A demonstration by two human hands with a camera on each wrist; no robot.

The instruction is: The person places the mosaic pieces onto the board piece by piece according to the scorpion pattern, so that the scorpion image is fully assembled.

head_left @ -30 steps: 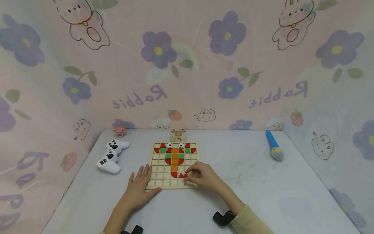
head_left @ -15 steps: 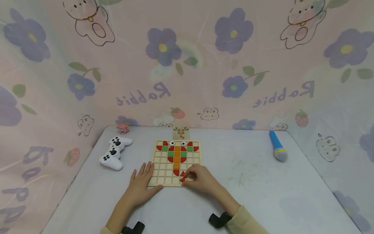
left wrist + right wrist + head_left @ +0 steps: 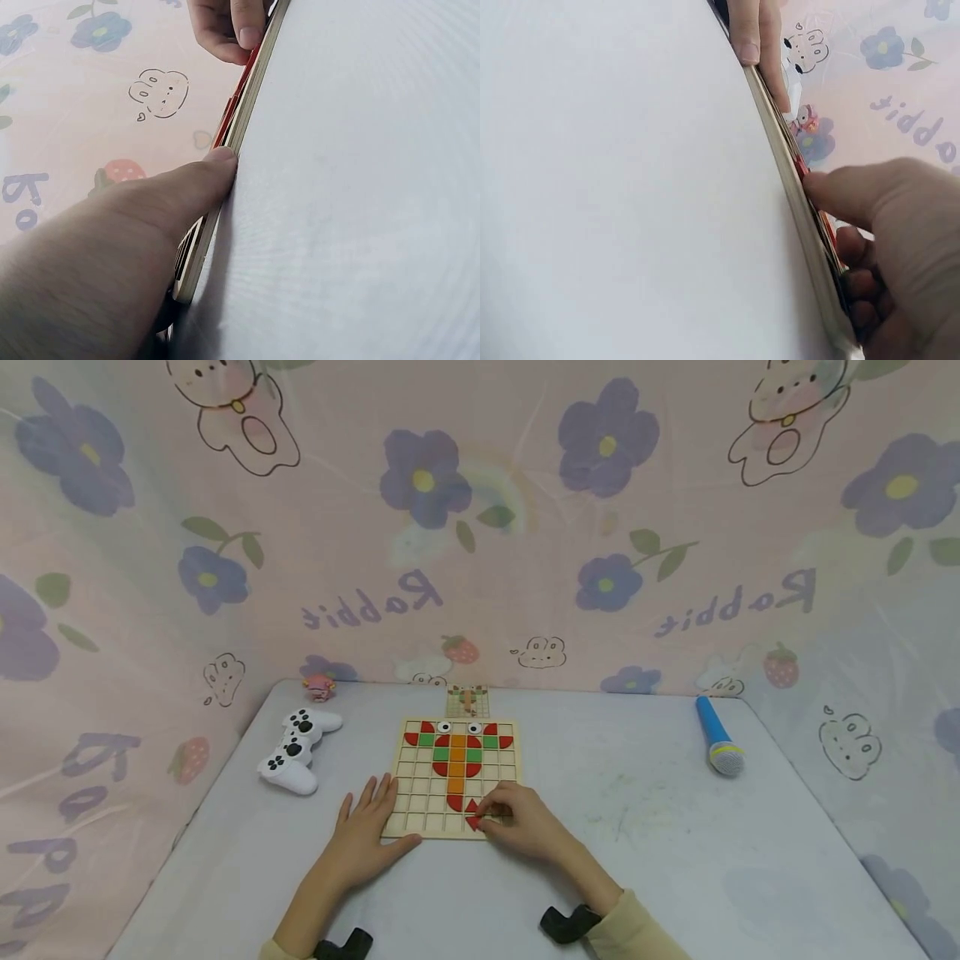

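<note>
A square wooden grid board (image 3: 420,785) lies on the table, bearing red, green and orange tiles and two eye tiles. My left hand (image 3: 363,835) rests along its left edge, fingers spread; in the left wrist view the thumb (image 3: 214,169) touches the board's near edge. At the lower right of the board, my right hand (image 3: 528,818) pinches a red triangular tile (image 3: 473,822) between thumb and index finger. Just above that tile sits another red triangle (image 3: 472,806), beside a red rounded tile (image 3: 454,804). The right wrist view shows the right thumb (image 3: 832,191) low over the board's edge.
A small pattern card (image 3: 468,702) lies behind the board. To the left are a white game controller (image 3: 296,750) and a small pink figure (image 3: 319,687). A blue toy microphone (image 3: 718,737) lies at the right. Patterned cloth (image 3: 510,568) hangs behind the table.
The red triangle in my right hand has moved from beside the other triangle to just below it. My left hand stays on the board's edge. The head view has shifted slightly.
</note>
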